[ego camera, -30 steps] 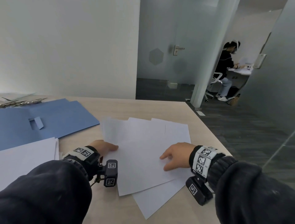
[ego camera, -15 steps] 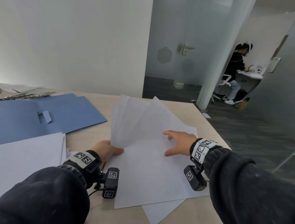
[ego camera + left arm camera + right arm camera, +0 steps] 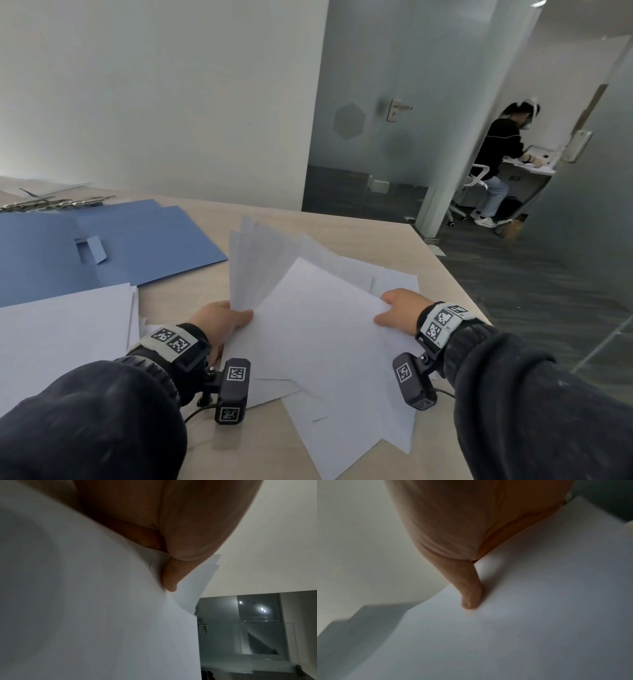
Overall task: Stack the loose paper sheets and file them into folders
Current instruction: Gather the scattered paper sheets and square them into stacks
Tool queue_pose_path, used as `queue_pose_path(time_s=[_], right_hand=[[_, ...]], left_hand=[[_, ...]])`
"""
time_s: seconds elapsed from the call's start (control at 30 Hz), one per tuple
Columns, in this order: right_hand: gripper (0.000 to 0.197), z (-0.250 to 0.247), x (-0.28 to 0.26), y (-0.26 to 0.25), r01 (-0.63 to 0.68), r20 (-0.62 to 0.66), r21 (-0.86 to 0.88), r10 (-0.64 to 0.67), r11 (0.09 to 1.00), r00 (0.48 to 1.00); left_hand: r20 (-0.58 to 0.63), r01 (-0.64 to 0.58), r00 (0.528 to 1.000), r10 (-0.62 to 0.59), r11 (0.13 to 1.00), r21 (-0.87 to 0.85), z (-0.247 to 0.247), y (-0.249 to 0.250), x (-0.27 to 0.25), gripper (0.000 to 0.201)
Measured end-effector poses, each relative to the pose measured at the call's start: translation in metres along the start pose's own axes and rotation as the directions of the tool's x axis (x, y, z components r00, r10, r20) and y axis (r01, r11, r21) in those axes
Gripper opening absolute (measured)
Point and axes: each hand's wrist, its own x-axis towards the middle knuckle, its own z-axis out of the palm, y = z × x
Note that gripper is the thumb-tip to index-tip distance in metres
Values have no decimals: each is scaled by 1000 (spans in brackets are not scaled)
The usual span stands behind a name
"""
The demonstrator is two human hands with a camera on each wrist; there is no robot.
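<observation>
Desk (image 3: 342, 233) mid-frame: left hand (image 3: 219, 320) and right hand (image 3: 399, 310) each pinched unsquared loose sheets (image 3: 322, 329); blue folders (image 3: 144, 240) upper left seemingly unfilled, filing pending.

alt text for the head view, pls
Left hand pinches a fanned bunch of white sheets while right hand grips another sheet's edge above a wooden table. Blue folders and a paper stack lie left.

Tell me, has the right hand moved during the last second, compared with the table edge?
Yes. The right hand has gone from the middle of the loose sheets outward to their right edge, nearer the table's right side.
</observation>
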Motion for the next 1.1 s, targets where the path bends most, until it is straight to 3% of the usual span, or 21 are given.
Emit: queue_pose_path(time_s=[0.1,0.2,0.33,0.4,0.5,0.63,0.77,0.83,0.93,1.0,1.1], right_hand=[[13,-7,0,18,-115,-92,14,116,993,989],[34,-6,-3,24,-235,-41,1,234,972,971],[28,-3,-2,27,-333,-40,144,342,932,939],[32,2,-4,23,-282,-39,86,286,956,958],[13,15,-6,5,-206,0,373,222,905,975],[4,33,-11,-19,-156,76,629,139,762,987],[12,35,-14,-25,-119,118,687,51,717,992],[20,29,-7,-10,-123,19,630,144,766,989],[37,18,0,26,-264,-99,292,303,919,948],[65,20,0,48,-375,-45,136,384,917,922],[91,26,-3,57,-347,54,29,345,938,937]], left_hand=[[-18,12,1000,-11,998,68,0,3,0,16],[-34,0,999,5,991,136,0,3,4,24],[-64,5,998,3,992,126,0,2,10,33],[-50,2,999,3,995,100,-1,-4,18,43],[-26,-5,1000,6,998,64,1,-7,20,58],[-19,-67,997,69,990,125,11,7,-18,20],[-36,-79,995,90,970,228,11,6,-13,24],[-42,-69,996,83,963,262,10,6,-11,23],[-40,-77,995,92,953,292,10,6,-10,26],[-45,-84,994,102,948,306,10,6,-10,26],[-45,-85,993,105,942,326,10,5,-11,24]])
